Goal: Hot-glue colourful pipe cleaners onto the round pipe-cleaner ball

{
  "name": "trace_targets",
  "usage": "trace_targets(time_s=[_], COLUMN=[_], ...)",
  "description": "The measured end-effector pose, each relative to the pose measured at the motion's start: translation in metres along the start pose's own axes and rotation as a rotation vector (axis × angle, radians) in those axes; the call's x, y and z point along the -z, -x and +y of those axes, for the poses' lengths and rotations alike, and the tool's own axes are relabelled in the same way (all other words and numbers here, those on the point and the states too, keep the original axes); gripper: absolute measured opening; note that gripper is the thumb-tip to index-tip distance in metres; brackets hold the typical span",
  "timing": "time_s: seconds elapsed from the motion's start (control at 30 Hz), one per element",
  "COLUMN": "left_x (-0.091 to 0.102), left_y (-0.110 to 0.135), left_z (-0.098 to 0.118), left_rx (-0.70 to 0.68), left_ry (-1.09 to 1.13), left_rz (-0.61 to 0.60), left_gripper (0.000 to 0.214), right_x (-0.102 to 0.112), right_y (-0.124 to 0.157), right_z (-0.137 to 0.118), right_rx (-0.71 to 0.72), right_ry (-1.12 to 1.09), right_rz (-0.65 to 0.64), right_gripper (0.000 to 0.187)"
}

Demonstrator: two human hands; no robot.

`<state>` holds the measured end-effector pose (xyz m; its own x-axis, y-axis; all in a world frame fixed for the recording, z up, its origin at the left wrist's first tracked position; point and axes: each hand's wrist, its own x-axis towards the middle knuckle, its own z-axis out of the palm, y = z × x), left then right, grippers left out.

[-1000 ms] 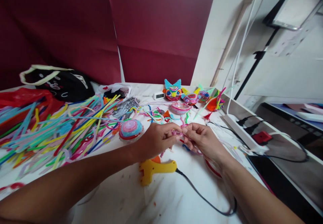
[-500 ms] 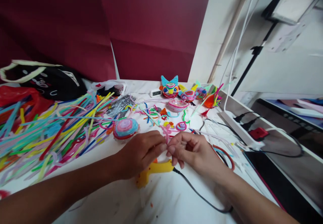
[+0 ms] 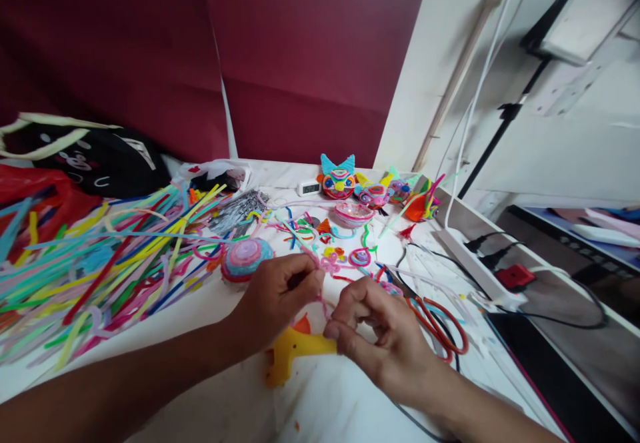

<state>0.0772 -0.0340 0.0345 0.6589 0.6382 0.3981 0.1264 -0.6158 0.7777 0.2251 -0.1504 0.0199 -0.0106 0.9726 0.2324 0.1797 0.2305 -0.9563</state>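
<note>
A twisted pink pipe cleaner (image 3: 323, 305) runs between my two hands, its upper part bent into small loops. My left hand (image 3: 281, 298) pinches it between thumb and forefinger. Lower and to the right, my right hand (image 3: 383, 333) grips the other end with closed fingertips, which partly hide it. Beneath the hands lies a yellow glue gun (image 3: 295, 351) with a black cord. Just beyond my left hand rests a domed coil of pink and blue pipe cleaner (image 3: 247, 258).
Loose pipe cleaners (image 3: 125, 256) spread over the left side. At the back stand a blue-eared animal face (image 3: 338, 180) and a small white digital clock (image 3: 309, 188). Orange-handled scissors (image 3: 453, 326), a power strip (image 3: 483, 263) and a dark tablet-like slab (image 3: 545, 370) lie on the right.
My hands have moved apart, the right one lower, exposing a twisted length of pink pipe cleaner between them. The view has shifted slightly.
</note>
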Motion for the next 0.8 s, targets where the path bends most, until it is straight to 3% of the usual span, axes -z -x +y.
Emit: trace_targets(time_s=[0.23, 0.27, 0.37, 0.5, 0.6, 0.7, 0.8], left_x=[-0.02, -0.021, -0.02, -0.022, -0.042, -0.072, -0.097], left_y=[-0.035, -0.041, -0.063, -0.102, -0.131, -0.15, -0.161], left_z=[0.005, 0.004, 0.0, -0.004, -0.007, -0.016, -0.03], left_rx=[-0.006, 0.005, -0.027, -0.043, -0.004, 0.099, 0.199], left_ry=[-0.119, -0.187, -0.425, -0.571, -0.661, -0.746, -0.783], left_rz=[0.053, 0.011, -0.355, -0.369, -0.435, -0.5, -0.531], left_gripper=[0.03, 0.029, 0.027, 0.03, 0.032, 0.024, 0.034], right_x=[0.01, 0.012, 0.015, 0.017, 0.018, 0.019, 0.02], right_y=[-0.01, -0.012, -0.018, -0.024, -0.026, -0.027, -0.027], right_z=[0.003, 0.004, 0.011, 0.024, 0.032, 0.035, 0.033], right_rx=[0.067, 0.056, -0.002, -0.013, 0.015, 0.035, 0.058], right_ry=[0.04, 0.044, 0.148, 0.594, 0.875, 0.998, 1.107], right_rz=[0.194, 0.197, 0.102, -0.028, -0.018, -0.006, 0.004], right_gripper=[0.014, 0.014, 0.009, 0.018, 0.015, 0.012, 0.014])
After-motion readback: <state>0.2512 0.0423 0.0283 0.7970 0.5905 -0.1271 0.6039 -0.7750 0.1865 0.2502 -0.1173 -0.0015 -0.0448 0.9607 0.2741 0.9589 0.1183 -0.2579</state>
